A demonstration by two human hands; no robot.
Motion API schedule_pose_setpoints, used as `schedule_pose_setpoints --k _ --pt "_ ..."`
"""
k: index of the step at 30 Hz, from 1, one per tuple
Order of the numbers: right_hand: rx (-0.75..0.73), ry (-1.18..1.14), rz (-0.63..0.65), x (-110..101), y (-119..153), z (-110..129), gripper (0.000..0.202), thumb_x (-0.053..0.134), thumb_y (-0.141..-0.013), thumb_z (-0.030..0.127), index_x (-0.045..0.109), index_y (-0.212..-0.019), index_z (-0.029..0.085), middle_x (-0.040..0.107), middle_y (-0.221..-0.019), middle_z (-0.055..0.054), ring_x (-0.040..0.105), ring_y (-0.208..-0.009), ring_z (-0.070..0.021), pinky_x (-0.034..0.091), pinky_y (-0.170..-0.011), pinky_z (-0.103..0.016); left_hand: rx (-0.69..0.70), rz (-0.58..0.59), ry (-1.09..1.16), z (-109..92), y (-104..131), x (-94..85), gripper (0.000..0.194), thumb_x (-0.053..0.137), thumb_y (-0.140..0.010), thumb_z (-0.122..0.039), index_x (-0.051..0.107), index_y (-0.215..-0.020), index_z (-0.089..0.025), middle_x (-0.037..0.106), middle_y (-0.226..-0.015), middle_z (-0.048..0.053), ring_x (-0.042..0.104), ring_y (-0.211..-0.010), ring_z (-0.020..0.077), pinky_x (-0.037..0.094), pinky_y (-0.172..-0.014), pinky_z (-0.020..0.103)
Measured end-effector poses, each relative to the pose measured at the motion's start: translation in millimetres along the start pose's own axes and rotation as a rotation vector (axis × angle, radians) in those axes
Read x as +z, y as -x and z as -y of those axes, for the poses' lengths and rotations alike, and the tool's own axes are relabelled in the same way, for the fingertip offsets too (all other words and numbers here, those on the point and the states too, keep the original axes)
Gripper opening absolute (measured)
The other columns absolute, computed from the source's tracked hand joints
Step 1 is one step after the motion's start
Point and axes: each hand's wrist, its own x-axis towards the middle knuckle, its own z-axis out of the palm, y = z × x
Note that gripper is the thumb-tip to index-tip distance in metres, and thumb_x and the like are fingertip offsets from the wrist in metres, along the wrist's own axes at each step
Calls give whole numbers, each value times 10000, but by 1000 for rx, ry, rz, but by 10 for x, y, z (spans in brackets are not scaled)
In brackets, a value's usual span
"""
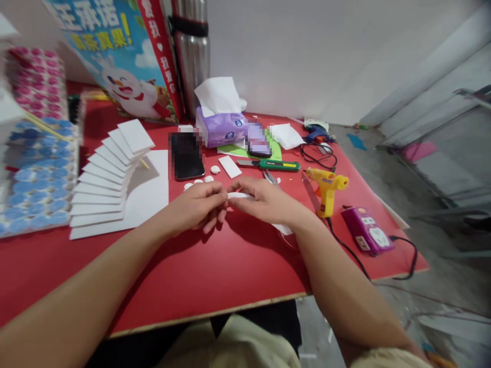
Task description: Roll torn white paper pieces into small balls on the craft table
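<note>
A thin white strip (240, 195), its material unclear, stretches between my hands above the red tabletop. My left hand (203, 205) pinches its left end with closed fingertips. My right hand (266, 200) grips it between thumb and fingers. Another white piece (284, 229) shows under my right wrist; whether it belongs to the strip I cannot tell. Beyond my fingers are a small white rectangular block (229, 167), a round white piece (215, 169) and several more round pieces partly behind my left hand. Metal pliers or scissors (270, 177) lie partly hidden behind my right hand.
At left, a fanned white stair-like model (103, 189) stands by trays of blue (36, 176) and pink (40, 82) pieces. A green cutter (280, 165), yellow glue gun (326, 189), purple power socket (367, 230), black phone (187, 156) and tissue pack (220, 128) surround my hands.
</note>
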Motion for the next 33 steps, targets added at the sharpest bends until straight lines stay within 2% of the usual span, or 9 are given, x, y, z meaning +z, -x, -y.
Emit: schedule_pose_setpoints --k 3,6,15,19,22,25,27,30,33 --pt "-118 84 -48 3 13 4 290 626 -907 242 624 -1185 159 707 -957 -29 595 -758 -146 397 -700 -250 -94 68 273 -16 -15 -72 237 500 -958 -265 535 -748 -163 647 -595 36 460 -299 65 188 -267 141" --pt "-206 157 -76 16 23 8 192 593 -930 214 660 -1098 150 711 -913 -37 605 -763 -149 389 -709 -248 -165 125 410 -19 -25 -142 246 532 -924 -266 556 -710 -148 619 -561 42 396 -261 53 145 -240 142" --pt "-295 290 -80 29 14 36 223 502 -993 245 677 -909 137 669 -774 -40 528 -663 -127 335 -659 -257 -265 197 466 10 -38 -180 232 562 -881 -249 566 -678 -137 618 -571 60 418 -265 65 159 -228 140" --pt "-245 320 -77 40 10 41 253 482 -992 259 632 -821 148 573 -679 -7 451 -604 -114 288 -627 -272 -249 228 412 3 -20 -169 252 521 -925 -280 561 -713 -149 627 -610 52 427 -286 65 169 -249 156" --pt "-140 226 -81 47 6 42 260 494 -976 273 592 -764 159 483 -620 33 398 -581 -99 270 -616 -269 -170 187 242 -8 -2 -123 247 495 -935 -274 527 -716 -165 621 -610 39 429 -303 69 172 -285 179" --pt "-48 95 -54 52 -9 25 247 514 -943 289 583 -744 161 477 -629 38 415 -612 -101 281 -616 -263 -36 85 -87 0 9 -67 230 464 -960 -300 500 -761 -191 621 -633 16 441 -362 83 287 -374 220" --pt "8 8 -44 65 -26 2 231 531 -898 275 553 -695 166 462 -630 40 410 -627 -102 280 -608 -263 144 -20 -456 22 7 -45 241 460 -971 -322 487 -765 -201 594 -651 5 484 -466 113 366 -488 260" --pt "112 -174 -67 112 -58 -41 224 548 -836 272 506 -637 178 424 -609 48 379 -608 -97 259 -579 -262 451 -157 -1009 66 -6 -39 239 455 -972 -298 502 -759 -199 575 -680 21 532 -617 168 349 -590 302" --pt "230 -429 -80 170 -88 -62 192 555 -802 290 508 -644 191 404 -573 60 337 -545 -89 227 -529 -258 623 -245 -1314 96 -11 -38 241 421 -991 -260 566 -814 -183 619 -725 50 548 -647 189 294 -581 316"
